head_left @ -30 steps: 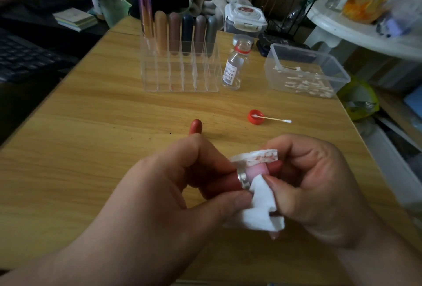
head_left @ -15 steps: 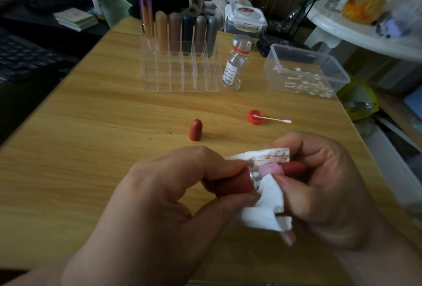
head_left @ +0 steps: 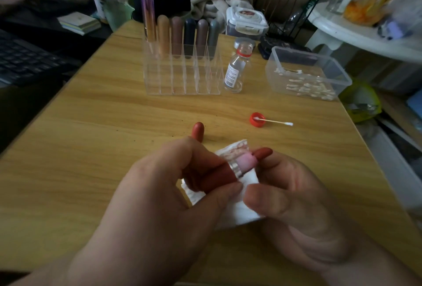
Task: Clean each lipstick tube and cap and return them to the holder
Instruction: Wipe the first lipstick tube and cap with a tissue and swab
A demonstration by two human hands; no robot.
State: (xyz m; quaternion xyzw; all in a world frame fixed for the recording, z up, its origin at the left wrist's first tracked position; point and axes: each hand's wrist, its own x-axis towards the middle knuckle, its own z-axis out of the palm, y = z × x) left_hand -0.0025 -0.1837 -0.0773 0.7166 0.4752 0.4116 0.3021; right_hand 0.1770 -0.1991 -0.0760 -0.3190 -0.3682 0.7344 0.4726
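My left hand [head_left: 159,196] grips a dark red lipstick tube [head_left: 219,175] with a silver ring, a pink inner sleeve and a red bullet pointing right. My right hand [head_left: 294,196] pinches a white wipe [head_left: 242,210], stained red at its top edge, against the tube's sleeve. The matching red cap [head_left: 198,130] stands upright on the table just beyond my left hand. The clear acrylic holder [head_left: 182,73] stands at the back with several capped lipsticks [head_left: 177,34] in its rear row.
A small glass bottle [head_left: 236,68] stands right of the holder. Its red lid [head_left: 257,120] lies on the wooden table [head_left: 91,148] with a cotton swab [head_left: 277,122] resting in it. A clear tub of swabs [head_left: 306,73] sits far right. A keyboard [head_left: 25,59] lies off the left edge.
Both hands have turned the tube and shifted the wipe along its sleeve. My left hand now covers the lower part of the standing cap.
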